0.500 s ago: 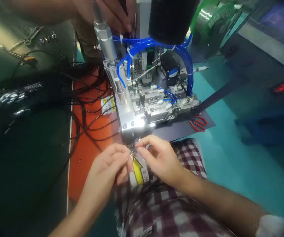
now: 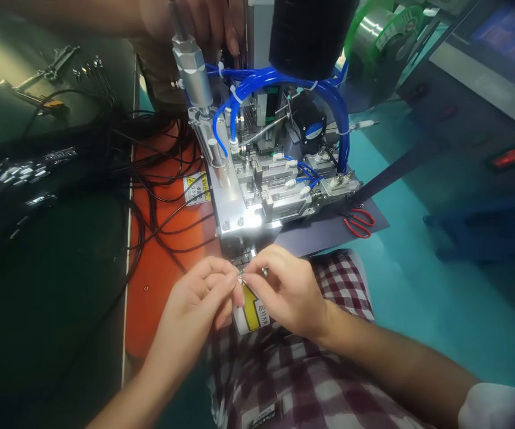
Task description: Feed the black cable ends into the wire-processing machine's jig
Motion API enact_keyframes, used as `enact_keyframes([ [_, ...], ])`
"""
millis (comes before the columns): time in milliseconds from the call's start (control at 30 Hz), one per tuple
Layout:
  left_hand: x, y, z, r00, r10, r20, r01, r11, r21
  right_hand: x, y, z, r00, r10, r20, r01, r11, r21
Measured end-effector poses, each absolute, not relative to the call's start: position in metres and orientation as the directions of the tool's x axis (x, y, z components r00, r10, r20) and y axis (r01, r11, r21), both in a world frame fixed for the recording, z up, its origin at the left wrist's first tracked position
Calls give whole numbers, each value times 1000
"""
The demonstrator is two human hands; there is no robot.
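My left hand [image 2: 197,301] and my right hand [image 2: 284,289] meet just below the front edge of a small metal machine [image 2: 257,190]. Both pinch a tiny metal part [image 2: 241,273] between thumb and fingertips; the part is too small to name. Under my fingers sits a white label with a yellow arrow [image 2: 253,313] on the machine's front. Blue air hoses [image 2: 284,80] loop over the machine's top. Another person's hand [image 2: 204,21] reaches onto the silver cylinder [image 2: 192,68] at the machine's back.
Black cables [image 2: 159,202] run over an orange mat [image 2: 159,274] on the left. Red-handled scissors [image 2: 359,221] lie on a dark sheet to the right of the machine. A teal bench top [image 2: 418,298] stretches right. My checked shirt [image 2: 293,381] fills the bottom.
My right hand's fingers have closed in slightly toward the left hand's pinch. The other person's hand at the top has drawn back a little.
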State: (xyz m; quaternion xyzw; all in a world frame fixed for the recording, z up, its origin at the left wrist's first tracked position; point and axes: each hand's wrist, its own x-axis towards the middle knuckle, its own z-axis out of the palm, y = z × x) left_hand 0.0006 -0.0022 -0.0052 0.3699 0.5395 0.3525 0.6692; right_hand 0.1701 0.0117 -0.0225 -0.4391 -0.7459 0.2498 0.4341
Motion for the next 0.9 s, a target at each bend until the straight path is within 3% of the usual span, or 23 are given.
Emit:
enact_keyframes([
  [100, 1, -1, -5, 163, 869, -467, -70, 482, 873, 167, 10, -20, -181, 961, 207, 380, 262, -887],
  [300, -1, 0, -4, 136, 857, -497, -37, 505, 862, 168, 15, -17, -165, 985, -49, 237, -9, -972],
  [767, 1, 0, -3, 164, 862, -480, -18, 489, 872, 170, 24, -9, -307, 888, -342, 94, -329, -939],
  [900, 1, -2, -2, 173, 868, -465, -23, 476, 879, 170, 23, -7, -313, 884, -346, 109, -328, -938],
])
